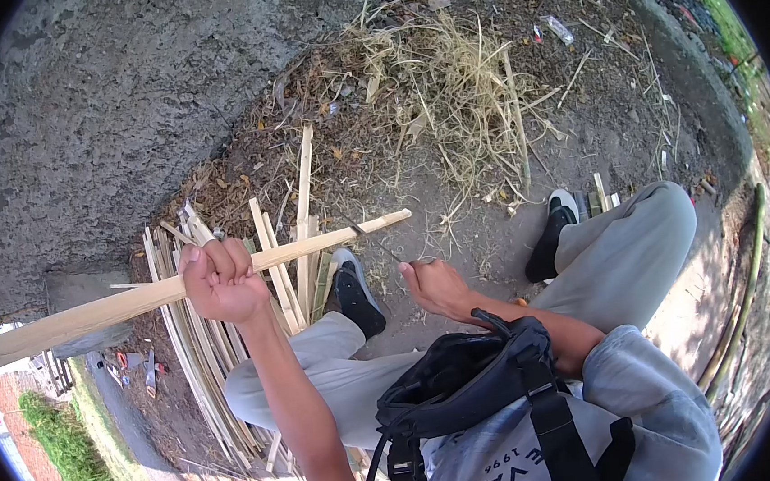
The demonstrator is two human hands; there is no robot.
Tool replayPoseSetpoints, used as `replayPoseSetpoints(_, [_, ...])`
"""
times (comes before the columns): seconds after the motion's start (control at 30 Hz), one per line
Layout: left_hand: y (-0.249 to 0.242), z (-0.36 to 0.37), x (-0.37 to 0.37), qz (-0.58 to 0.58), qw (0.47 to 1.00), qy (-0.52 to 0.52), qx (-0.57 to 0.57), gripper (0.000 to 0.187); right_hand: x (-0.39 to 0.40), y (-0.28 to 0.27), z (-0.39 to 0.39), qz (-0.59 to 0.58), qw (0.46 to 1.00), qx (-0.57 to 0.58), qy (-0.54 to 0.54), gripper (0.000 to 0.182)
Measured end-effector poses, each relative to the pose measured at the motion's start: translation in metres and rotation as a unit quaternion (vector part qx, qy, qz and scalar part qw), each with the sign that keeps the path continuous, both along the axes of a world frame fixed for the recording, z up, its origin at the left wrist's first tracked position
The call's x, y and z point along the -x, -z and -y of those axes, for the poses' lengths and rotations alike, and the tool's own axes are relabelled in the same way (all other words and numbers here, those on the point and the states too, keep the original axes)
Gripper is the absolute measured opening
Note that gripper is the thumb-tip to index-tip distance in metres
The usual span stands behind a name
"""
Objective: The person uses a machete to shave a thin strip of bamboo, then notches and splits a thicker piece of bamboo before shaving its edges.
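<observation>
Bare packed earth strewn with dry leaves and chaff fills the ground under the seated person, with a rough grey concrete wall (94, 110) rising beyond the left hand and a loose heap of pale dry straw (444, 73) lying ahead of both hands.

The left hand (219, 281) is clenched around a long pale split bamboo slat (145, 298), gripping it near its middle so that one end runs out past the hand toward the wall and the other reaches across toward the right hand. The right hand (434, 286) is lower, near the right knee; its fingers are curled, and a thin dark blade-like shape (371, 240) shows between it and the slat's end, though whether the hand grips it cannot be told.

Under and behind the left hand lies a fanned pile of thin pale bamboo strips (203, 345), some propped upright. A black shoe with a white sole (353, 293) sits between the two hands, and another shoe (554, 227) lies beyond the right hand.

The risks, by judgement: the slat's raw split edges could drive splinters into the clenched palm if it slides, and any blade near the slat's end would be close to the shoe and the knee should it slip.

The only container is a black fabric sling bag (468, 379) strapped to the chest, just below the right hand; its contents are not visible.
</observation>
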State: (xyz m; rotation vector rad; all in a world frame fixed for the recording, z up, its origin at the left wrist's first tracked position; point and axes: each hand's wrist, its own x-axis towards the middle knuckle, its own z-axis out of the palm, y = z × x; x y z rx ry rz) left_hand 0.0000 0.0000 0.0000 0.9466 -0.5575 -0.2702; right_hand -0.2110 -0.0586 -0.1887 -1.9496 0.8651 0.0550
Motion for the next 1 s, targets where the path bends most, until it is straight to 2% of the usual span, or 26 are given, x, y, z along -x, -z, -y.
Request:
replayPoseSetpoints(0.07, [0.000, 0.000, 0.004, 0.008, 1.000, 0.007, 0.005, 0.033, -0.002, -0.022, -0.006, 0.099, 0.995, 0.011, -0.012, 0.049])
replayPoseSetpoints(0.17, [0.001, -0.004, 0.015, 0.001, 1.000, 0.007, 0.004, 0.033, 0.000, -0.032, -0.020, 0.158, 0.987, 0.017, -0.003, 0.049])
replayPoseSetpoints(0.27, [0.002, -0.005, 0.020, 0.020, 1.000, 0.023, -0.003, 0.033, 0.009, 0.061, -0.012, -0.027, 0.998, -0.014, 0.057, 0.046])
replayPoseSetpoints(0.37, [0.003, -0.010, 0.015, 0.046, 0.995, 0.085, -0.009, 0.033, 0.011, 0.059, 0.009, -0.028, 0.998, -0.032, 0.044, 0.045])
replayPoseSetpoints(0.47, [0.002, -0.010, 0.013, 0.026, 0.997, 0.067, -0.015, 0.034, -0.003, -0.003, -0.008, 0.084, 0.995, 0.032, 0.030, 0.049])
replayPoseSetpoints(0.57, [0.002, -0.008, 0.009, 0.019, 0.998, 0.067, -0.007, 0.034, -0.006, -0.006, -0.014, 0.161, 0.986, 0.044, 0.014, 0.050])
replayPoseSetpoints(0.67, [-0.001, -0.006, 0.012, 0.002, 0.999, 0.054, -0.005, 0.034, 0.016, 0.087, 0.005, -0.011, 0.999, -0.002, 0.046, 0.046])
replayPoseSetpoints(0.77, [0.002, -0.009, 0.010, 0.022, 0.992, 0.121, 0.024, 0.033, 0.014, 0.085, 0.017, -0.024, 0.999, 0.012, 0.041, 0.045])
replayPoseSetpoints(0.87, [0.002, -0.008, 0.013, 0.010, 0.996, 0.091, 0.010, 0.033, -0.005, 0.001, -0.007, 0.076, 0.996, 0.040, 0.040, 0.049])
replayPoseSetpoints(0.9, [0.002, -0.006, 0.012, 0.009, 0.996, 0.085, 0.008, 0.032, -0.007, -0.008, -0.005, 0.104, 0.993, 0.040, 0.031, 0.050])
replayPoseSetpoints(0.97, [0.003, -0.011, 0.007, 0.016, 0.995, 0.102, 0.003, 0.032, -0.009, -0.015, -0.012, 0.163, 0.986, 0.028, 0.020, 0.052])
replayPoseSetpoints(1.0, [0.003, -0.013, 0.006, 0.018, 0.994, 0.110, 0.001, 0.032, -0.006, 0.011, -0.014, 0.104, 0.994, 0.025, 0.037, 0.052])
